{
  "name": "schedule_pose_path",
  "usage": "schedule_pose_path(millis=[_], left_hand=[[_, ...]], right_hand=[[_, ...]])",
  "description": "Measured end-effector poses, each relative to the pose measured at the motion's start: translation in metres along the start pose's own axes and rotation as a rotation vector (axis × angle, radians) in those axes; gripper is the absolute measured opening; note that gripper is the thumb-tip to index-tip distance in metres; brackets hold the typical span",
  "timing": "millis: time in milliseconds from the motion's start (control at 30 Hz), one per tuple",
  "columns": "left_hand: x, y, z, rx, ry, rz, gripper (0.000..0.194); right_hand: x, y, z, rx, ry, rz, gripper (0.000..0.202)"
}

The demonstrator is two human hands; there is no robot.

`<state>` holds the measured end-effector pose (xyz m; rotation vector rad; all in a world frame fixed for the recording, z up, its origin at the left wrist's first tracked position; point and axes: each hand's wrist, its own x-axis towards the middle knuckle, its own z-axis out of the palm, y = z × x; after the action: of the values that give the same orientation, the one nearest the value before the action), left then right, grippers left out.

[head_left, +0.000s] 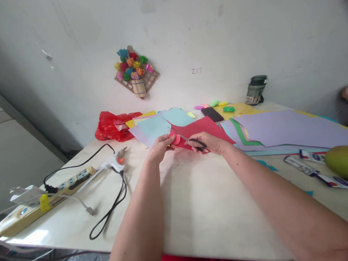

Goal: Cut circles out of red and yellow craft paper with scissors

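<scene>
My left hand (162, 145) pinches the left edge of a red paper sheet (209, 128), with a small round pinkish-red paper piece (177, 139) at its fingertips. Whether that round piece is loose or part of the sheet I cannot tell. In my right hand (210, 142) is a pair of scissors (199, 143), fingers closed around the black handles. Its thin metal blades point up and left across the red sheet, near my left fingertips. Behind the hands lie light blue paper sheets (152, 128).
On the left are a glue gun (116, 162) with a looped black cord and a power strip (67, 187). A red plastic bag (108, 127) sits at the back. To the right are purple paper (284, 126), a mango (347, 163), a phone (212, 114) and a dark green bottle (256, 90).
</scene>
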<state>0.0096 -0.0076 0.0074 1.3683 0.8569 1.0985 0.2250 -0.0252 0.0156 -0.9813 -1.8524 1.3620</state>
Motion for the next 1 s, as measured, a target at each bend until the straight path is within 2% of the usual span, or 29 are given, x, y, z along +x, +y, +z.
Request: schedule_pose_path(millis=[467,1000], left_hand=[[-0.0013,0.0016,0.0004,0.023,-0.014,0.000,0.032],[0.0005,-0.0002,-0.0045,0.053,-0.023,-0.011,0.035]], right_hand=[[0.0002,0.0019,-0.0027,0.025,0.004,0.027,0.026],[-0.0001,0.0036,-0.0043,-0.007,0.001,0.031,0.034]])
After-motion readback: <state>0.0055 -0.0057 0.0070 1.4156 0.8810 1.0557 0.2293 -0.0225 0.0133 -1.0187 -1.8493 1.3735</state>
